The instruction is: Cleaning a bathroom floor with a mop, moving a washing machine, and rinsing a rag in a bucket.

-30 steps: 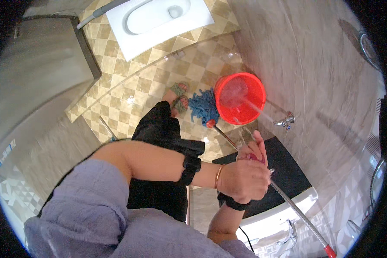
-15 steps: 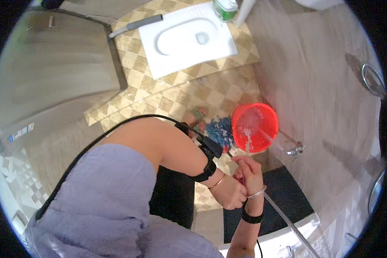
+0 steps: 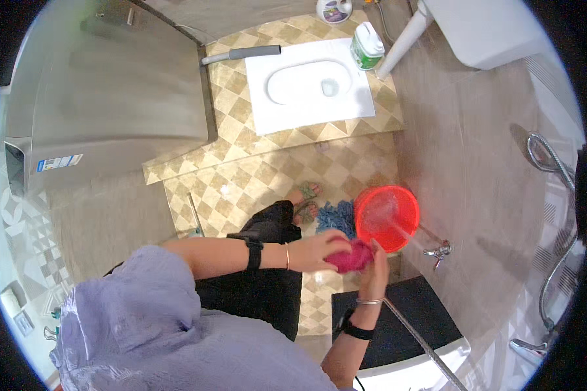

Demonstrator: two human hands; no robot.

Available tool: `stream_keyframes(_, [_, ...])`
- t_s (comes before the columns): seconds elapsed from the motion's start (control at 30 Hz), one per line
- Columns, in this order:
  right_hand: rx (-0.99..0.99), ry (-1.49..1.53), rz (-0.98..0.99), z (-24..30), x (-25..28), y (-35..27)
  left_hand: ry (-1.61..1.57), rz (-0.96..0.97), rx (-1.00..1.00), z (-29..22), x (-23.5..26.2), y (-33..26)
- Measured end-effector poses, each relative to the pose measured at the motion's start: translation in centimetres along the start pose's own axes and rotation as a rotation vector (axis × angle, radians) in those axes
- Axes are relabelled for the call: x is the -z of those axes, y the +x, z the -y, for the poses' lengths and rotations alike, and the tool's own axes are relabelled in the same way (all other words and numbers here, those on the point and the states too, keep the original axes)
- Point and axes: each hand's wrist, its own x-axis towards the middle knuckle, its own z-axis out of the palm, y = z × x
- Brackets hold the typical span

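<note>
A crumpled magenta cloth (image 3: 349, 256) is stretched between my two hands. My left hand (image 3: 313, 251) grips its left end, fingers closed round it. At its right end, my right hand (image 3: 374, 277) is closed on the cloth as well. Just beyond them stands a red bucket (image 3: 406, 242), with a stream of water running into it from the wall tap (image 3: 437, 253). A blue mop head (image 3: 336, 219) lies against the bucket's left side. A metal pole (image 3: 424, 345) slants from beneath my right wrist to the lower right.
A white squat toilet (image 3: 261, 117) is set in a raised tiled step (image 3: 228, 156). Next to it are a white-and-green jug (image 3: 368, 47) and a grey pipe (image 3: 254, 51). A large grey appliance (image 3: 124, 85) fills the left. A black-topped white unit (image 3: 404, 322) stands below my right arm.
My hands, close together before, have moved apart, and the magenta cloth now shows between them. My left arm has straightened out. The view has shifted, bringing more of the far wall in.
</note>
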Motion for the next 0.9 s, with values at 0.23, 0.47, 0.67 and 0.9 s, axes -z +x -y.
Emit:
stream_keyframes(0.23, [0.338,-1.409,-0.994,3.8,25.1,8.6,0.312,-0.577,0.865,9.7,4.1,-8.1])
stream_keyframes(0.47, [-0.003,-0.274,-0.422,3.5,30.0,10.5,0.347,-0.649,1.105,10.6,10.2,-17.3])
stream_keyframes(0.67, [0.047,-0.272,-0.542,5.4,27.0,10.7,0.488,-0.803,0.993,5.6,9.9,-17.4])
stream_keyframes(0.9, [0.149,-1.163,-0.721,-4.1,23.2,11.8,0.268,-0.762,0.973,3.3,11.8,-15.8])
